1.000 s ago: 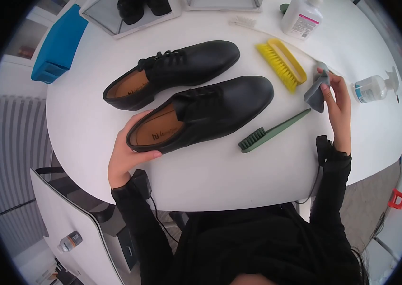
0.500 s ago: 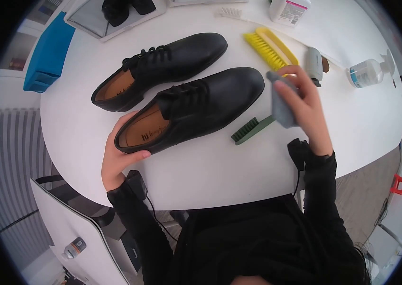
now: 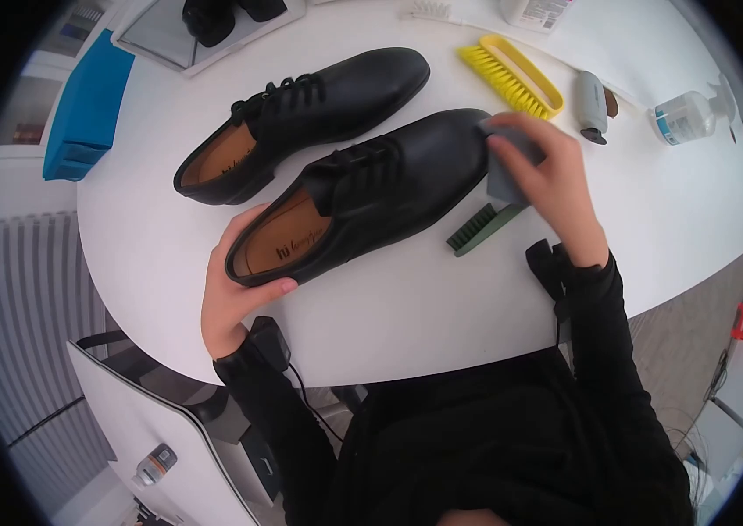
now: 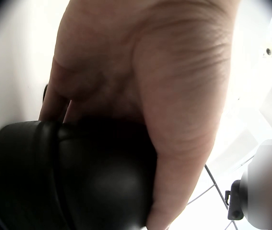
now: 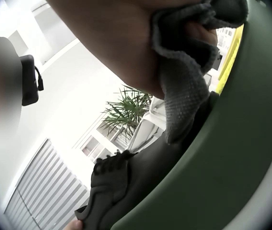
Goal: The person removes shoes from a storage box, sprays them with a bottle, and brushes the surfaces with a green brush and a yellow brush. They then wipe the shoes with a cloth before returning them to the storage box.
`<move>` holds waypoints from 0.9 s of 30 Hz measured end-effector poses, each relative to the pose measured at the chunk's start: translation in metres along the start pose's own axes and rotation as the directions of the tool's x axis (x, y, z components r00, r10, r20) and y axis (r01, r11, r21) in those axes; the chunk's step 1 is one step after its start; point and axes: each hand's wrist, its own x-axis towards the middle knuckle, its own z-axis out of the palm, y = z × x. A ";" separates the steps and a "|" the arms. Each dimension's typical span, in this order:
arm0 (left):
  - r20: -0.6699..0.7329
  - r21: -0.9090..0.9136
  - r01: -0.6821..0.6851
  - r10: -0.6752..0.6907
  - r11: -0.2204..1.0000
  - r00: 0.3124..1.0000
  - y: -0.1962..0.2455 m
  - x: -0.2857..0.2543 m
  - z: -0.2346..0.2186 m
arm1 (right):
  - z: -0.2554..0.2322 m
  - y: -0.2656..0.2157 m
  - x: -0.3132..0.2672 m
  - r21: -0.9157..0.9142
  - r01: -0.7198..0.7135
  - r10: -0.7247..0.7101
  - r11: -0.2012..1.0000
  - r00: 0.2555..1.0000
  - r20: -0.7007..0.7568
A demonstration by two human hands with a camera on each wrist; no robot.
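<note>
Two black lace-up dress shoes with tan insoles stand on the table. My left hand (image 3: 229,285) grips the nearer shoe (image 3: 415,167) round its heel, thumb along the near side; the left wrist view shows the heel (image 4: 97,177) in that grasp. At the toe, my right hand (image 3: 556,171) holds a grey cloth (image 5: 181,96), bunched between fingers and thumb, its edge right at the toe cap. The other shoe (image 3: 354,92) lies just behind. Below the right hand is a green brush (image 3: 477,230), its handle partly hidden; it looms large in the right wrist view.
A yellow brush (image 3: 512,77), a grey tube (image 3: 593,105) and a clear pump bottle (image 3: 685,118) are on the right. Farther back lie a white brush (image 3: 431,10) and a white bottle (image 3: 536,12). A blue box (image 3: 91,105) stands at the left edge.
My right hand has carried the grey cloth left from beside the tube to the nearer shoe's toe, uncovering the tube. The left hand keeps its grip on the heel.
</note>
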 end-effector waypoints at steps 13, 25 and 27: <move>0.011 0.031 -0.015 0.015 0.999 1.000 -0.001 0.002 -0.004 | 0.008 -0.012 -0.012 -0.043 0.226 -0.217 0.973 0.964 0.156; 0.007 0.012 0.007 -0.007 1.000 1.000 -0.004 0.000 -0.005 | 0.002 -0.005 -0.005 -0.038 0.140 -0.136 0.989 0.987 0.085; 0.001 0.024 -0.002 0.002 1.000 1.000 -0.004 0.002 -0.005 | 0.004 -0.009 -0.004 -0.034 0.186 -0.179 0.982 0.973 0.147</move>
